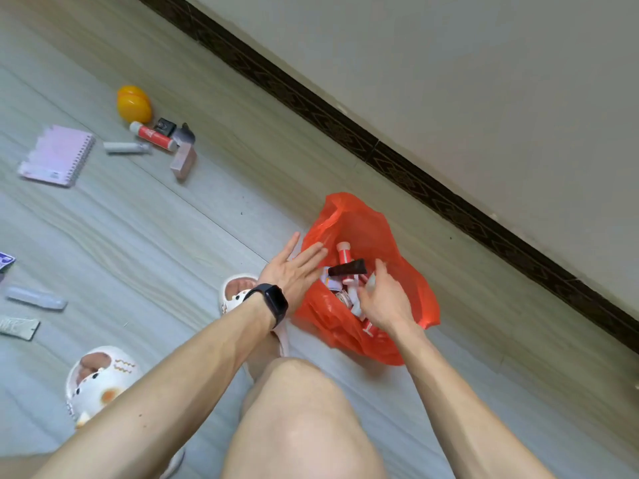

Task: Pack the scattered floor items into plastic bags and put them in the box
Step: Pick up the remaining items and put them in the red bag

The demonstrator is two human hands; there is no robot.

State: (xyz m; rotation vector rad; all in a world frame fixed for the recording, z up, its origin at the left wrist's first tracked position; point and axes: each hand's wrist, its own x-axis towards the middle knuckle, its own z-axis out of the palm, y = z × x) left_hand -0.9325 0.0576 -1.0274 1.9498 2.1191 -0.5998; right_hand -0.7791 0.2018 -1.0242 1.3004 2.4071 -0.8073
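Observation:
An orange-red plastic bag lies open on the floor, with a dark tube, a red and white tube and several small items inside. My left hand, a dark watch on its wrist, is flat with straight fingers at the bag's left rim. Over the bag's mouth hovers my right hand, fingers loosely spread and holding nothing. Scattered at the upper left are a yellow egg-shaped capsule, a red and white tube, a pale tube, a pink box and a pink spiral notebook.
More pale tubes and a flat sachet lie at the left edge, beside a purple packet. My feet are in white slippers. A dark skirting board and the wall run diagonally behind the bag. No box is in view.

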